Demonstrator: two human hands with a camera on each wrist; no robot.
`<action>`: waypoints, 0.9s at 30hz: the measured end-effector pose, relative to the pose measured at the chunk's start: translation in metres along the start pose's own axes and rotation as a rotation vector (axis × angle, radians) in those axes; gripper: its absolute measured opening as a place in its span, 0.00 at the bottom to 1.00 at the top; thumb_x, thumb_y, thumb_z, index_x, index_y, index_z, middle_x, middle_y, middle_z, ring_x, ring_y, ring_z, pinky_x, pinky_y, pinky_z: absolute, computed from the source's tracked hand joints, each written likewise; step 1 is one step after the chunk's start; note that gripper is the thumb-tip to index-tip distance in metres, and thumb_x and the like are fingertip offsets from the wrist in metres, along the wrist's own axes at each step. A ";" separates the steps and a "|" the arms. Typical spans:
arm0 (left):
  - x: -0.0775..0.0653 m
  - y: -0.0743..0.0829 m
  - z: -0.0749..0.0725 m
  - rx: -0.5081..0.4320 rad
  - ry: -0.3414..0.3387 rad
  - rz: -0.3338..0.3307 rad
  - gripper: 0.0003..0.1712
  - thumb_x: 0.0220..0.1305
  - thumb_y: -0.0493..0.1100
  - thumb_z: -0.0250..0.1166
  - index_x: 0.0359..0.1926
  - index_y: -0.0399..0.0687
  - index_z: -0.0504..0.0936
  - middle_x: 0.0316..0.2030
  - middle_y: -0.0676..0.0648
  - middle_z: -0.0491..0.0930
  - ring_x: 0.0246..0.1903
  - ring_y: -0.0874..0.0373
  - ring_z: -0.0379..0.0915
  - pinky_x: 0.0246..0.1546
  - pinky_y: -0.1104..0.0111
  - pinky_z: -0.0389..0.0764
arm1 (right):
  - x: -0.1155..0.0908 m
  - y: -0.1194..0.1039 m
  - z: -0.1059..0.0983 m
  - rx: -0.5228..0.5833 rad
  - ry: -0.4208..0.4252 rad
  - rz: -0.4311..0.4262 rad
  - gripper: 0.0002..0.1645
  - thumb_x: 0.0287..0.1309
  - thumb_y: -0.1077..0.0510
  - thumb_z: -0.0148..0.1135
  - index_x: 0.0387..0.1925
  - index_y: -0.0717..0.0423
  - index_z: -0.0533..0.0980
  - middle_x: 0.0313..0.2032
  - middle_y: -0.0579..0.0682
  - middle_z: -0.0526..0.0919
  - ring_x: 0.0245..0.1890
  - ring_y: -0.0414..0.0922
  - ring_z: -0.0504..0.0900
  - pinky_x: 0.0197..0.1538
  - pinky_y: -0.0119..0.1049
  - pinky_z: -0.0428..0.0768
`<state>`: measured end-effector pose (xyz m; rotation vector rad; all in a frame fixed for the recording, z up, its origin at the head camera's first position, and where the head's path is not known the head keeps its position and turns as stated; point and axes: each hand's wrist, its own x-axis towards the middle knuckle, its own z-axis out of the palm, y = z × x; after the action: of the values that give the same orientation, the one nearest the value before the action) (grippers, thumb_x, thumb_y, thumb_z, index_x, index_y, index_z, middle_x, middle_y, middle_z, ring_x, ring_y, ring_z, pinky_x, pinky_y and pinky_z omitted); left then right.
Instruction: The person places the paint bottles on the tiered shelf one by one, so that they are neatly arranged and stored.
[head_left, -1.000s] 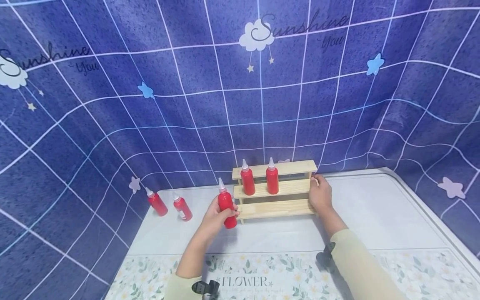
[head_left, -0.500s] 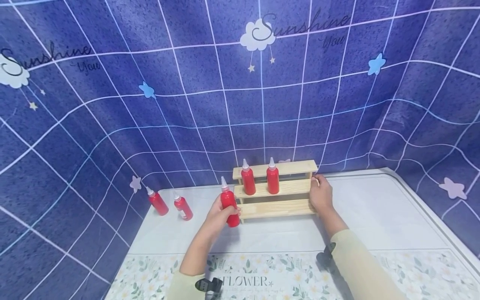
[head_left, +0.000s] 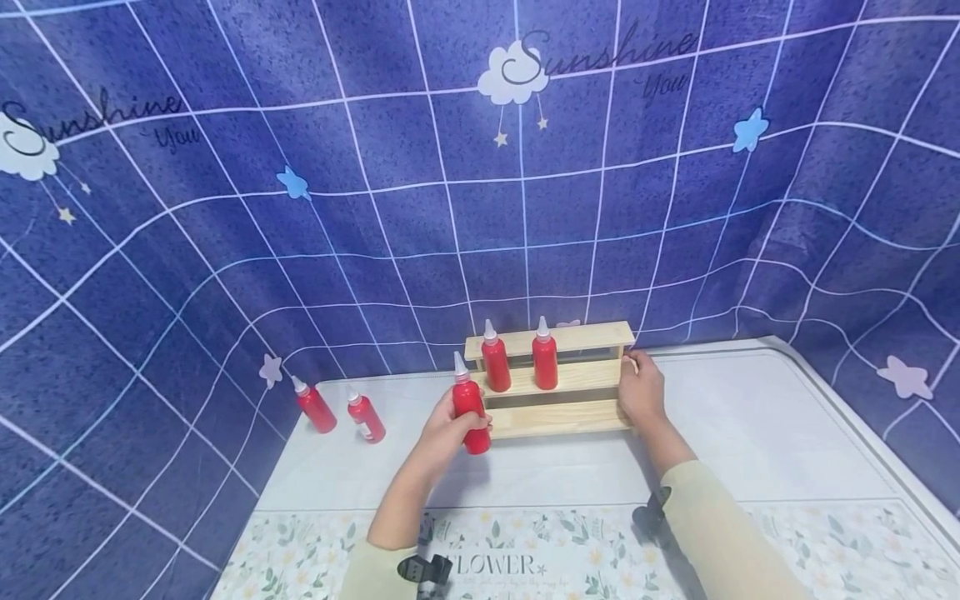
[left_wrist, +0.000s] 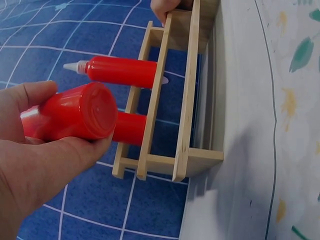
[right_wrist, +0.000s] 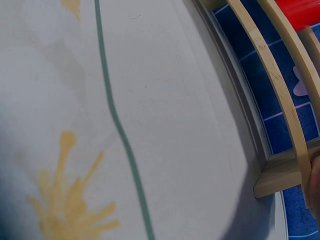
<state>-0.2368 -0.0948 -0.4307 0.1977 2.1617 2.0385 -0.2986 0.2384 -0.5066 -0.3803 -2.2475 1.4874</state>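
Red bottle (head_left: 468, 400) has shifted right; now in front of the wooden rack's (head_left: 558, 419) left end, apparently not set down. Left hand (head_left: 444, 433) wraps it, thumb across front; right hand (head_left: 641, 390) grips rack's right end. Two shelved bottles (head_left: 496, 367) (head_left: 545, 364) occupy the middle tier, the left one close behind. Two loose bottles (head_left: 315, 408) (head_left: 366, 418) stand far left.
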 end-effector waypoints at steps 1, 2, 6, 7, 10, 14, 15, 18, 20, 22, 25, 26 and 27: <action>0.001 0.000 0.001 0.003 -0.003 0.000 0.31 0.61 0.31 0.60 0.67 0.36 0.72 0.59 0.36 0.78 0.41 0.54 0.84 0.47 0.64 0.87 | 0.000 0.000 0.000 0.002 0.000 0.000 0.25 0.81 0.53 0.43 0.63 0.68 0.73 0.64 0.71 0.78 0.69 0.68 0.74 0.77 0.62 0.69; 0.002 -0.001 0.002 0.004 -0.003 -0.003 0.31 0.61 0.32 0.60 0.67 0.36 0.72 0.59 0.36 0.78 0.42 0.54 0.85 0.48 0.64 0.87 | 0.000 0.000 0.000 0.005 0.001 0.000 0.25 0.81 0.53 0.43 0.63 0.68 0.73 0.64 0.71 0.78 0.69 0.68 0.74 0.77 0.62 0.69; 0.003 -0.001 0.004 0.044 -0.011 0.000 0.32 0.62 0.33 0.63 0.68 0.36 0.72 0.53 0.39 0.81 0.46 0.53 0.85 0.54 0.61 0.86 | 0.000 0.001 0.000 0.013 0.001 -0.005 0.25 0.81 0.53 0.43 0.63 0.68 0.74 0.64 0.71 0.78 0.69 0.68 0.74 0.76 0.62 0.69; 0.003 -0.001 0.005 0.058 -0.015 0.001 0.32 0.62 0.34 0.65 0.68 0.36 0.72 0.52 0.40 0.81 0.47 0.54 0.84 0.56 0.59 0.86 | 0.001 0.002 0.000 0.013 0.001 -0.006 0.25 0.81 0.53 0.43 0.62 0.68 0.74 0.64 0.71 0.78 0.69 0.68 0.74 0.76 0.62 0.69; 0.004 -0.002 0.007 0.081 -0.028 0.011 0.30 0.64 0.36 0.68 0.67 0.37 0.74 0.50 0.41 0.84 0.47 0.57 0.83 0.59 0.59 0.84 | 0.000 0.002 0.000 0.012 -0.004 -0.006 0.25 0.81 0.53 0.43 0.63 0.67 0.74 0.64 0.71 0.78 0.69 0.68 0.74 0.76 0.62 0.69; 0.005 -0.003 0.010 0.089 -0.046 0.023 0.25 0.64 0.38 0.71 0.62 0.42 0.78 0.49 0.40 0.88 0.45 0.58 0.85 0.55 0.64 0.85 | 0.000 0.000 -0.001 0.007 -0.012 -0.006 0.25 0.82 0.53 0.43 0.63 0.67 0.73 0.65 0.71 0.78 0.70 0.68 0.74 0.77 0.62 0.69; 0.006 -0.003 0.011 0.091 -0.049 0.025 0.24 0.64 0.38 0.71 0.61 0.43 0.78 0.49 0.41 0.88 0.45 0.58 0.86 0.54 0.65 0.85 | 0.000 0.000 -0.001 0.007 -0.012 -0.005 0.25 0.82 0.53 0.43 0.63 0.67 0.73 0.65 0.71 0.78 0.70 0.68 0.74 0.77 0.62 0.69; 0.007 -0.004 0.014 0.119 -0.060 0.038 0.25 0.65 0.40 0.72 0.61 0.42 0.78 0.50 0.40 0.88 0.46 0.58 0.86 0.55 0.63 0.85 | -0.001 -0.001 -0.002 0.008 -0.013 -0.004 0.25 0.82 0.53 0.43 0.63 0.67 0.73 0.65 0.71 0.78 0.70 0.68 0.73 0.77 0.62 0.68; 0.008 -0.006 0.016 0.141 -0.065 0.046 0.27 0.66 0.42 0.72 0.63 0.41 0.77 0.50 0.39 0.88 0.46 0.57 0.86 0.56 0.61 0.85 | -0.001 -0.001 -0.002 0.008 -0.013 -0.002 0.26 0.82 0.52 0.43 0.63 0.67 0.73 0.66 0.71 0.77 0.71 0.68 0.73 0.77 0.62 0.68; 0.008 -0.006 0.019 0.154 -0.070 0.054 0.28 0.66 0.43 0.73 0.64 0.40 0.76 0.51 0.39 0.88 0.47 0.56 0.87 0.57 0.58 0.86 | -0.001 -0.001 -0.002 0.007 -0.015 0.002 0.26 0.82 0.52 0.42 0.64 0.67 0.73 0.66 0.71 0.77 0.71 0.68 0.72 0.77 0.62 0.68; 0.009 -0.008 0.023 0.158 -0.078 0.060 0.30 0.66 0.44 0.74 0.65 0.41 0.76 0.52 0.39 0.89 0.49 0.54 0.88 0.58 0.56 0.87 | -0.001 -0.002 -0.002 0.006 -0.016 0.006 0.26 0.82 0.52 0.42 0.64 0.67 0.73 0.66 0.70 0.77 0.71 0.67 0.72 0.78 0.61 0.67; 0.010 -0.008 0.025 0.157 -0.084 0.066 0.30 0.67 0.45 0.74 0.65 0.40 0.77 0.53 0.38 0.89 0.49 0.53 0.88 0.58 0.56 0.87 | -0.001 -0.002 -0.002 0.007 -0.015 0.008 0.26 0.82 0.52 0.43 0.64 0.67 0.73 0.66 0.70 0.77 0.71 0.67 0.73 0.77 0.61 0.68; 0.010 -0.008 0.026 0.156 -0.090 0.069 0.29 0.67 0.45 0.74 0.65 0.41 0.77 0.53 0.39 0.89 0.50 0.52 0.88 0.59 0.56 0.87 | -0.002 -0.002 -0.002 0.007 -0.016 0.010 0.26 0.82 0.52 0.43 0.64 0.67 0.73 0.66 0.70 0.77 0.71 0.67 0.73 0.78 0.61 0.68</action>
<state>-0.2405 -0.0676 -0.4408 0.3809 2.2884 1.8563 -0.2960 0.2390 -0.5043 -0.3792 -2.2554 1.5076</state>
